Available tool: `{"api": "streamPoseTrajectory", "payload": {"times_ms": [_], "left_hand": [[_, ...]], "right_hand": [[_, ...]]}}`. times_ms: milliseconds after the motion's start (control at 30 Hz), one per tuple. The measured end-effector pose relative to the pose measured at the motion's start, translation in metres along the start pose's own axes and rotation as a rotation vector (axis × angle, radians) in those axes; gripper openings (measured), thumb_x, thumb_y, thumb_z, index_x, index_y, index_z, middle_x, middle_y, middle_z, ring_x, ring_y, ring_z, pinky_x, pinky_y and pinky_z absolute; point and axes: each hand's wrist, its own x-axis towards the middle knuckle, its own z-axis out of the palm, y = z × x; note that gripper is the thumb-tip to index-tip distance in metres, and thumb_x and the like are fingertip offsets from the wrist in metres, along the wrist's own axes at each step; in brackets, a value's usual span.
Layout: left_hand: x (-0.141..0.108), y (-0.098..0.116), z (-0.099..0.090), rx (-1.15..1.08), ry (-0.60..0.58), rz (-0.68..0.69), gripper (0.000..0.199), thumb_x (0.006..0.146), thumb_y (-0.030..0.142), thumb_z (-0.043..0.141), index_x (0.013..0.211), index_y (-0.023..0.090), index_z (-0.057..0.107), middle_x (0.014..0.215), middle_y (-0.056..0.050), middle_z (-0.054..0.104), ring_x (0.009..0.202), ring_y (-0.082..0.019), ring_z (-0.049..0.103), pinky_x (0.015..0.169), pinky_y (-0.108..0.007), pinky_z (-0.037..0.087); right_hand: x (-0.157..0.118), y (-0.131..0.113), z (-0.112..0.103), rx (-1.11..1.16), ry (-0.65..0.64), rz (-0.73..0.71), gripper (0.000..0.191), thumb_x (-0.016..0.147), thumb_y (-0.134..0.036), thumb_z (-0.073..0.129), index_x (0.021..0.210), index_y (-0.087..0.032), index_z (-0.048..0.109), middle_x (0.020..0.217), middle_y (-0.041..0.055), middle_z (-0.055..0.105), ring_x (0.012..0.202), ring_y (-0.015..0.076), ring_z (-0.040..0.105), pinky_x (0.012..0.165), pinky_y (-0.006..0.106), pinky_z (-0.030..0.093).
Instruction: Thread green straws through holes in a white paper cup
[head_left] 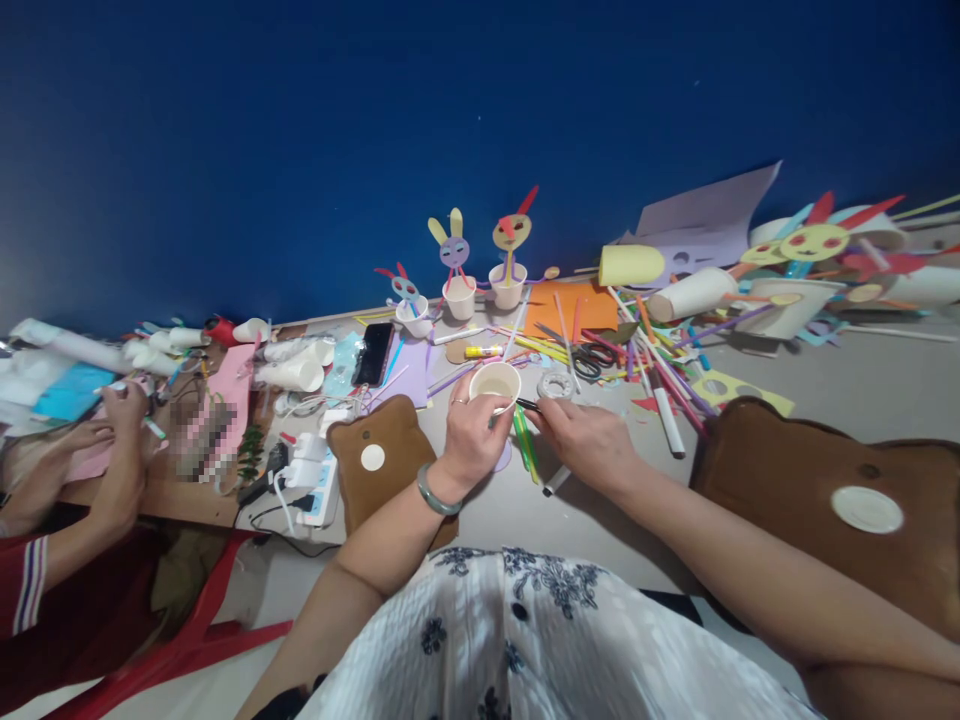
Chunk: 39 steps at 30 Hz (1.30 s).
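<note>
My left hand (480, 435) is closed around a white paper cup (495, 381), whose open mouth faces up toward me. In my right hand (581, 430) is a slim black pen (528, 404), its front end at the right side of the cup. Whether the tip touches the cup I cannot tell. Just below the cup lie green and yellow strips (525, 445), and a white marker (555, 481) rests under my right hand. A roll of clear tape (556, 384) sits beyond that hand, with black-handled scissors (596, 360) to its right.
Rabbit-faced paper figures in cups (459, 297) stand at the back. Coloured straws, a yellow glue stick (483, 352) and orange paper (574, 308) lie before me. Brown cushions (386, 450) flank my arms. Left are a phone (373, 354), a power strip (322, 488) and a co-worker's hands (124, 410).
</note>
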Motion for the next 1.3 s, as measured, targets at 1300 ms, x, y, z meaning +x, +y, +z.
{"api": "streamPoseTrajectory", "payload": {"times_ms": [1300], "left_hand": [[0.015,0.007,-0.002,-0.716,-0.033,-0.712,0.043,0.076,0.059,0.078,0.085,0.017,0.074,0.079,-0.004,0.073,0.066,-0.013,0.064,0.063,-0.026,0.055]], "right_hand": [[0.009,-0.004,-0.015,0.914,-0.233,0.237,0.045,0.095,-0.059,0.044,0.071,-0.023,0.053,0.056,-0.0035,0.042,0.057,0.015,0.043,0.054,0.028,0.034]]}}
